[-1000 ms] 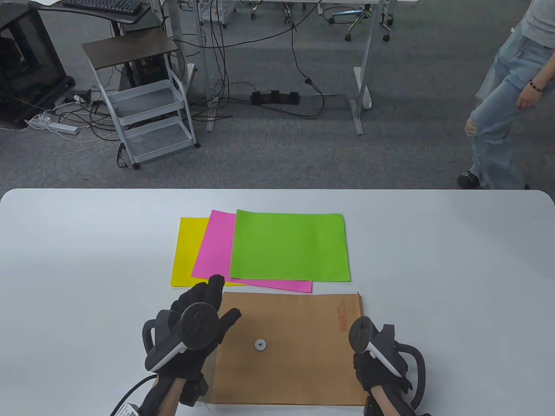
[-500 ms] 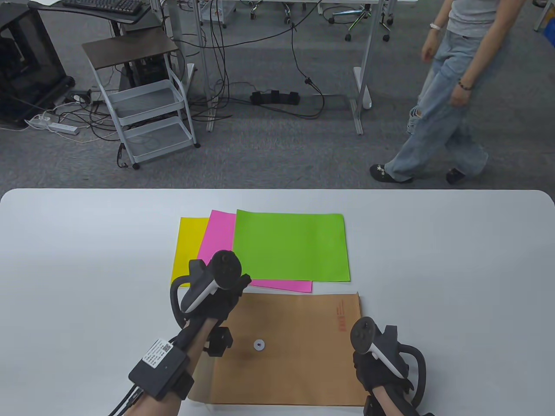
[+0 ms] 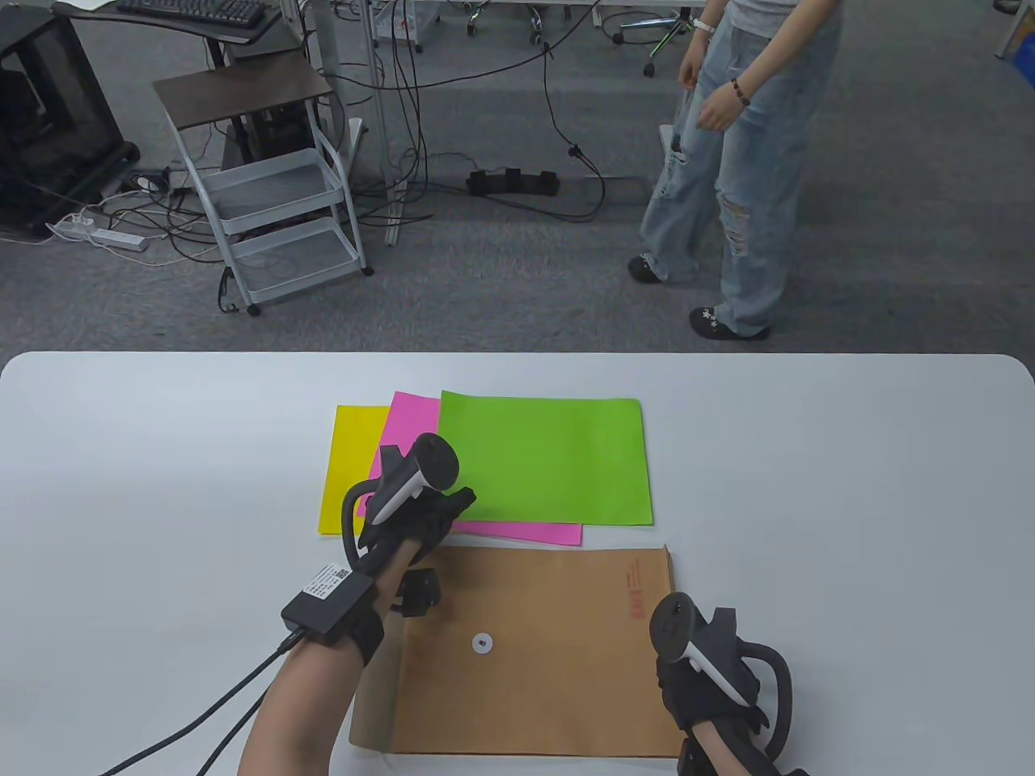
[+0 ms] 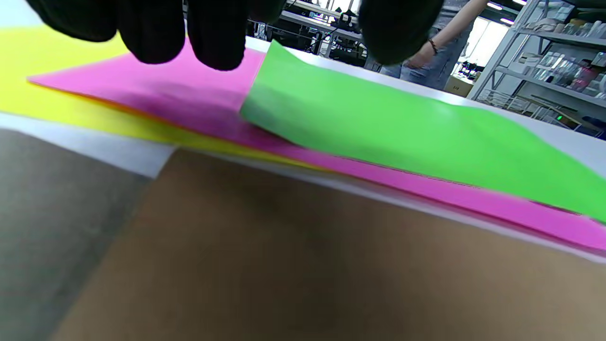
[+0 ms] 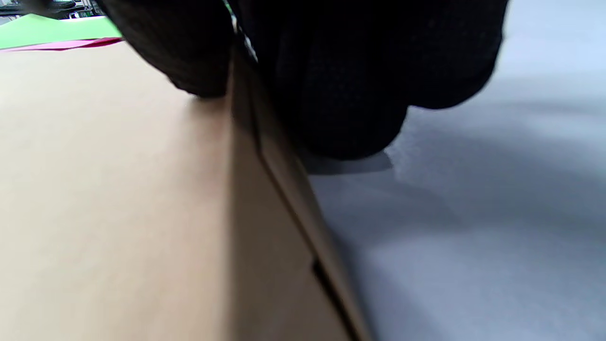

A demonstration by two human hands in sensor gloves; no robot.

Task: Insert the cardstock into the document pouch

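Three sheets of cardstock lie fanned on the white counter (image 3: 162,453): green sheet (image 3: 543,457) on top, pink sheet (image 3: 404,453) under it, yellow sheet (image 3: 348,469) lowest. The brown pouch (image 3: 534,647) lies flat just in front of them. The left hand (image 3: 408,517) hovers over the pink sheet's near corner, fingers (image 4: 151,33) loosely spread, holding nothing. The right hand (image 3: 707,679) pinches the pouch's right edge. A bystander (image 3: 728,162) stands beyond the counter, near a white cart (image 3: 267,186).
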